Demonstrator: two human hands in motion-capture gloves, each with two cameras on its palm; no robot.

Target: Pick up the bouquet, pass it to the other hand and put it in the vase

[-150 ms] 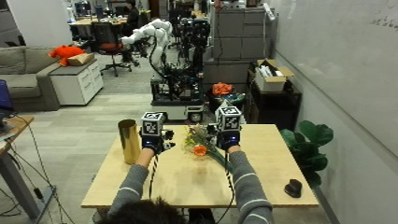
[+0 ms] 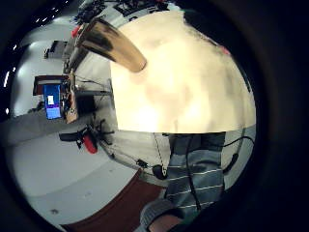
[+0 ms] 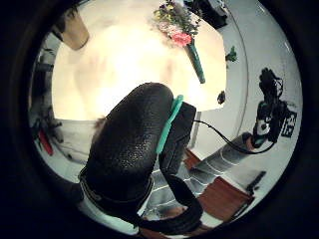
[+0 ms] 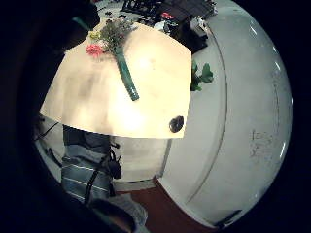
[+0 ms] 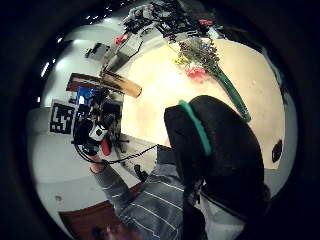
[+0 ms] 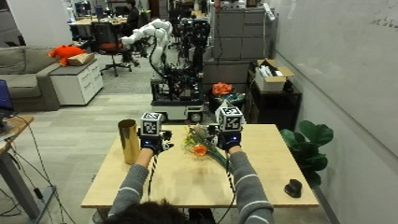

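Bouquet (image 6: 200,143) lies flat on the table (image 6: 261,186), not gripped by either hand. Blooms point away from the person, and the green wrapped stem (image 4: 126,75) trails back toward the table's near edge. That leaves the stem as the obvious grab point.

Right hand (image 6: 230,139) hovers just beside the stem, on its outer side. The right thumb (image 5: 220,150) is straight and wraps nothing. The palm looks down on the stem with clear table around it, so no contact. I can't see the other right fingers, but nothing is held.

Left hand (image 6: 150,140) is raised between the bouquet and the vase (image 6: 129,140). The left thumb (image 3: 134,129) is also straight and off everything. Its palm views show bare table, with the vase standing upright off to the little-finger side and the flowers off to the thumb side.

My read: the task has not started and this is the pre-grasp stage. The layout suits the handoff, since the right hand is nearest the stem and the left hand is nearest the vase. The likely sequence is a right-hand pick, a pass to the left hand, then insertion. The vase mouth looks narrow and tall, so the stem must go in near vertical or it could tip the vase.
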